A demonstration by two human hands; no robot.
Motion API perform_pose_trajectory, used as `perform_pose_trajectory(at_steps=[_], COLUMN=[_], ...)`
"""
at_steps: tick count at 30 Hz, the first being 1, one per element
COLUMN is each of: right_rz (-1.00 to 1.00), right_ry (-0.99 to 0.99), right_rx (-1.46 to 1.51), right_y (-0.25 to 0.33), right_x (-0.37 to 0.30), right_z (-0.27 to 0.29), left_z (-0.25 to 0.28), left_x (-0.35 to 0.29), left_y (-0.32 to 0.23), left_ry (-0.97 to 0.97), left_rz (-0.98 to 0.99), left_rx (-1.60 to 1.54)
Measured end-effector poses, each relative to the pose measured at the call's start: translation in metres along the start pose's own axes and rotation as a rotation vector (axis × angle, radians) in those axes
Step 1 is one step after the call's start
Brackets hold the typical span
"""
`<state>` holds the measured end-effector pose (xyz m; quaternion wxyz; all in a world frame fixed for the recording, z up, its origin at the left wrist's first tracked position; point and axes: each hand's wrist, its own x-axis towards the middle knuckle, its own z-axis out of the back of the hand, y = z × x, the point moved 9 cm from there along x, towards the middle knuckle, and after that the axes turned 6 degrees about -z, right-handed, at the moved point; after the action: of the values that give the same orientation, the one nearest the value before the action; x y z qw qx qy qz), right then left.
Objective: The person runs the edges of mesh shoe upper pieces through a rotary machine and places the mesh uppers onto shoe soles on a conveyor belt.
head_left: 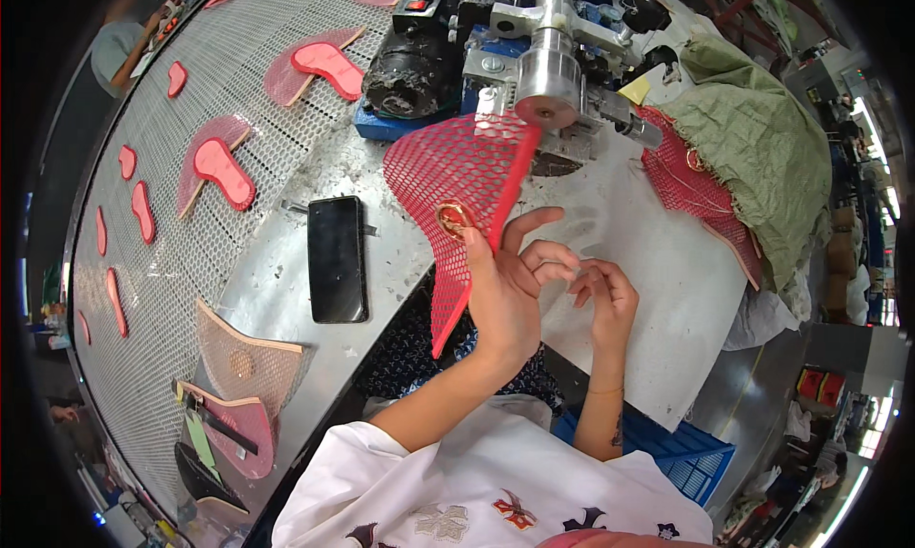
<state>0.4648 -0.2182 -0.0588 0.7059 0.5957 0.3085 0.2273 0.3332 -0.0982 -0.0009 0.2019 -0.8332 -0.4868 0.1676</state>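
- Red mesh piece [456, 181] held up over the near edge of the surface [629, 262], its top edge right at the round metal head of the machine [551, 67]; whether mesh and head touch cannot be told.
- A gold ring [453, 218] already sits in the mesh, just above the thumb; judged from that, the fitting step on this piece looks done or nearly so.
- Left hand [505, 295] clamped on the mesh at its lower right edge, thumb in front, fingers partly behind.
- Right hand [602, 300] just beside the left, fingers curled together as if pinching something small; what it holds, if anything, is too small to make out.
- More red mesh [688, 181] lies to the right by a green sack [762, 138], one ring visible on it; finished or waiting pile, cannot say.
- Black phone [337, 259] flat on the surface left of the mesh.
- Beyond it, a perforated belt [191, 100] carries pink sole-shaped pieces [224, 172], some on mesh backing; similar mesh pieces [250, 362] lie at the near left.
- Hidden: underside of the held mesh, the machine's working tip behind it, sack contents.
- Blue crate [691, 453] below is cut off by the shirt and surface; another person at far upper left is mostly out of frame.
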Motion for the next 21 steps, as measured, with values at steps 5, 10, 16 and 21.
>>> perform_pose_trajectory(at_steps=[5, 10, 16, 21], right_rz=[0.028, -0.008, 0.303, -0.129], right_ry=[0.005, 0.032, -0.184, -0.002], right_rx=[0.011, 0.000, -0.088, 0.134], right_y=[-0.003, -0.004, -0.056, -0.001], right_x=[-0.003, -0.007, -0.028, -0.030], right_z=[-0.002, -0.007, 0.035, -0.018], left_z=[0.045, 0.038, -0.010, -0.012], left_x=[-0.016, -0.046, -0.069, -0.062], left_y=[-0.044, -0.045, 0.010, 0.028], left_ry=[-0.124, 0.188, 0.430, 0.364], left_rz=[-0.345, -0.293, 0.042, 0.108], left_rx=[0.260, 0.273, 0.298, 0.273])
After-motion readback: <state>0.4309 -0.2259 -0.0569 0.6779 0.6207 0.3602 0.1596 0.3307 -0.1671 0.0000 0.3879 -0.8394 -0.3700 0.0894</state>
